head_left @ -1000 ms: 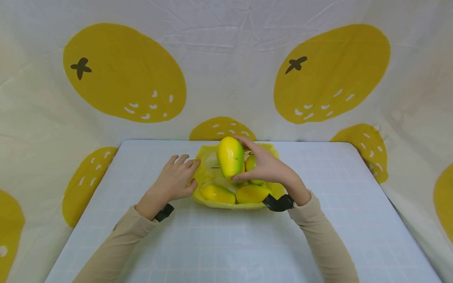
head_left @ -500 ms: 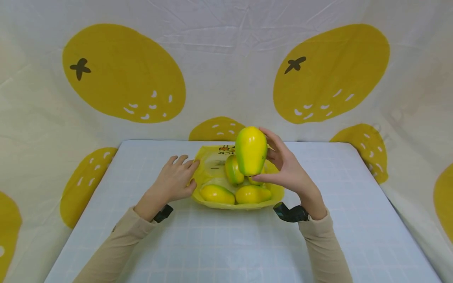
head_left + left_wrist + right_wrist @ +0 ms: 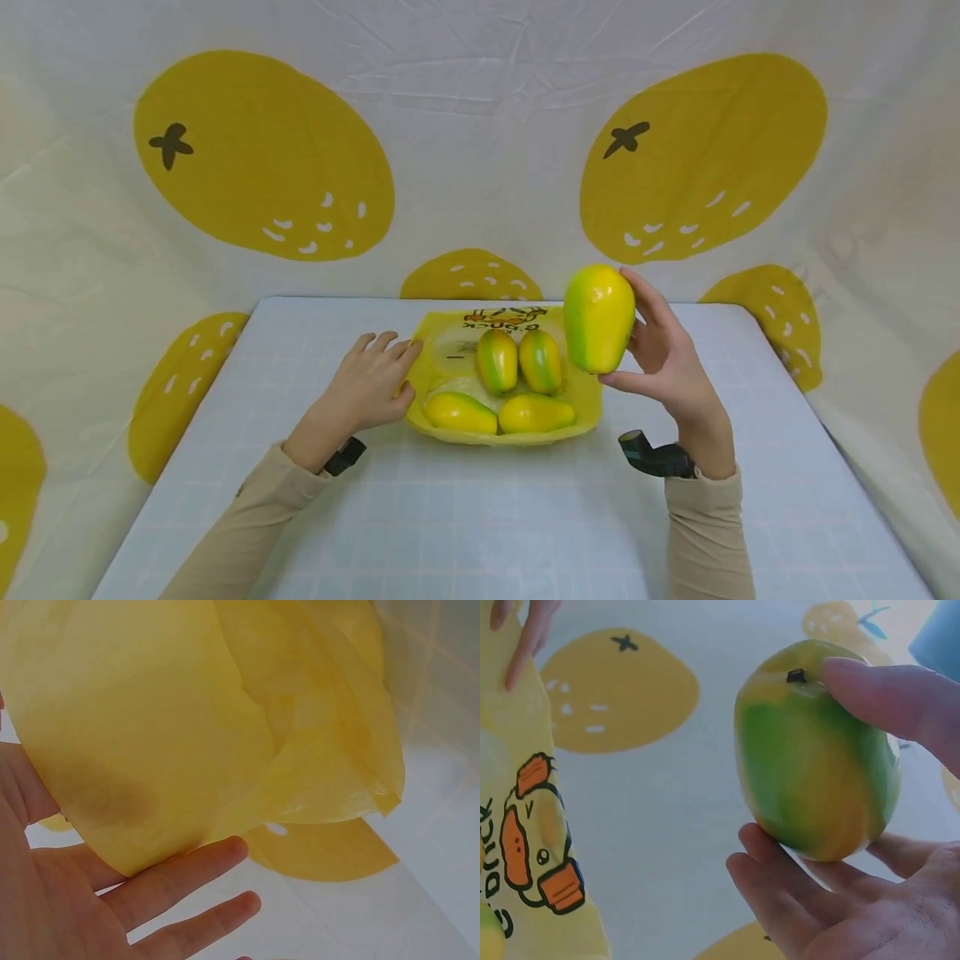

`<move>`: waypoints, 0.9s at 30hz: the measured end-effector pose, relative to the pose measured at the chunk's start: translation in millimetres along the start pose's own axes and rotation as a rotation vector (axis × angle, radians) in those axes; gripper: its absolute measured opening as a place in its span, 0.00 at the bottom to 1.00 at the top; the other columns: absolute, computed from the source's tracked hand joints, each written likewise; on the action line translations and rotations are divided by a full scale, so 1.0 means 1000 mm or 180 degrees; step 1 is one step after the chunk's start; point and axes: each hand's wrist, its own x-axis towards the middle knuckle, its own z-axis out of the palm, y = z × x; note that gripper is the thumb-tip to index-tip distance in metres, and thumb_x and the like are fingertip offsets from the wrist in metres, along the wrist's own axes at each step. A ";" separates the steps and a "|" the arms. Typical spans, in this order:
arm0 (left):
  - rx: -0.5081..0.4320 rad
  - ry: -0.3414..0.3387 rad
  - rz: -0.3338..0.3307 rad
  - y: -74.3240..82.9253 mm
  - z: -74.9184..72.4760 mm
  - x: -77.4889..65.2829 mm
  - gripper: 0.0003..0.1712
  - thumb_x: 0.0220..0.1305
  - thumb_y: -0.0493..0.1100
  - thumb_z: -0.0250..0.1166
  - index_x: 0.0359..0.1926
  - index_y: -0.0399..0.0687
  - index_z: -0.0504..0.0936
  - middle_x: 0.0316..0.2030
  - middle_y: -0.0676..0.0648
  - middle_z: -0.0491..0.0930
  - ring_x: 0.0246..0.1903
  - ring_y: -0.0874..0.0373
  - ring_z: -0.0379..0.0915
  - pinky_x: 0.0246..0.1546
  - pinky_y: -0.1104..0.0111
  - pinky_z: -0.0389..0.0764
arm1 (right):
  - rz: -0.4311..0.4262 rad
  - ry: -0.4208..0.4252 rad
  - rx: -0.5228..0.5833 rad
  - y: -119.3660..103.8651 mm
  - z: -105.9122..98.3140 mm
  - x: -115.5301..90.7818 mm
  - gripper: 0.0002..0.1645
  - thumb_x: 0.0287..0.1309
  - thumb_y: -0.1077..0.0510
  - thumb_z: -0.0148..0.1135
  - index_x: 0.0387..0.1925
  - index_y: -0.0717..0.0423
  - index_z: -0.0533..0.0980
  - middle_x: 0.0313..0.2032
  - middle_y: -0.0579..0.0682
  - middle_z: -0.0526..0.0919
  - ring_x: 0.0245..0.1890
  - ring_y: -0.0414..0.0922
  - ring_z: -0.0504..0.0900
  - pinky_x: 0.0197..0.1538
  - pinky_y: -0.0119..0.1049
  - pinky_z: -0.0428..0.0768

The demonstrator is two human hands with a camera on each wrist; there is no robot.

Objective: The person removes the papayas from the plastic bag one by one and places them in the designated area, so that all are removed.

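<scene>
In the head view my right hand (image 3: 667,354) holds a yellow-green mango (image 3: 600,321) up at the right of a thin yellow plastic sheet (image 3: 442,325). The right wrist view shows the thumb near the dark stem of this mango (image 3: 817,757) and fingers beneath it. On the sheet, two mangoes stand side by side, a left one (image 3: 497,362) and a right one (image 3: 540,362). Two more lie in front, one left (image 3: 461,413) and one right (image 3: 536,413). My left hand (image 3: 375,379), fingers spread, touches the sheet's left edge; part of it hides behind the plastic (image 3: 172,735).
The sheet has a printed duck (image 3: 544,847) and upturned edges. It sits at the back of a table with a pale checked cover (image 3: 450,517). Behind the table hangs a white cloth (image 3: 487,167) with large yellow fruit prints.
My right hand has carried the mango from over the sheet to its right side, uncovering the two mangoes behind. The left hand stays at the sheet's left edge.
</scene>
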 end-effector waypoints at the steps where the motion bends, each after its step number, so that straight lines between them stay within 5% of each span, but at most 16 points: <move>1: -0.0007 -0.0002 0.0002 0.000 0.000 0.000 0.30 0.60 0.44 0.58 0.64 0.39 0.75 0.56 0.41 0.80 0.60 0.39 0.69 0.60 0.44 0.68 | -0.0017 0.0034 0.0035 -0.001 -0.002 -0.001 0.65 0.32 0.89 0.63 0.76 0.67 0.49 0.73 0.66 0.53 0.67 0.58 0.64 0.66 0.39 0.70; 10: -0.0022 -0.0059 -0.0012 0.001 0.000 0.001 0.30 0.60 0.43 0.57 0.64 0.39 0.75 0.56 0.41 0.80 0.61 0.39 0.68 0.61 0.44 0.67 | -0.0051 0.0323 0.0210 -0.002 -0.026 -0.014 0.63 0.37 0.88 0.64 0.75 0.69 0.48 0.73 0.65 0.52 0.65 0.58 0.64 0.63 0.38 0.73; 27: -0.0046 0.0002 -0.0015 -0.001 0.004 -0.002 0.30 0.60 0.43 0.58 0.64 0.39 0.75 0.56 0.41 0.80 0.61 0.40 0.68 0.61 0.44 0.67 | 0.0204 0.0901 -0.0155 0.020 -0.061 -0.028 0.62 0.35 0.92 0.55 0.75 0.62 0.54 0.72 0.61 0.55 0.64 0.54 0.65 0.62 0.32 0.73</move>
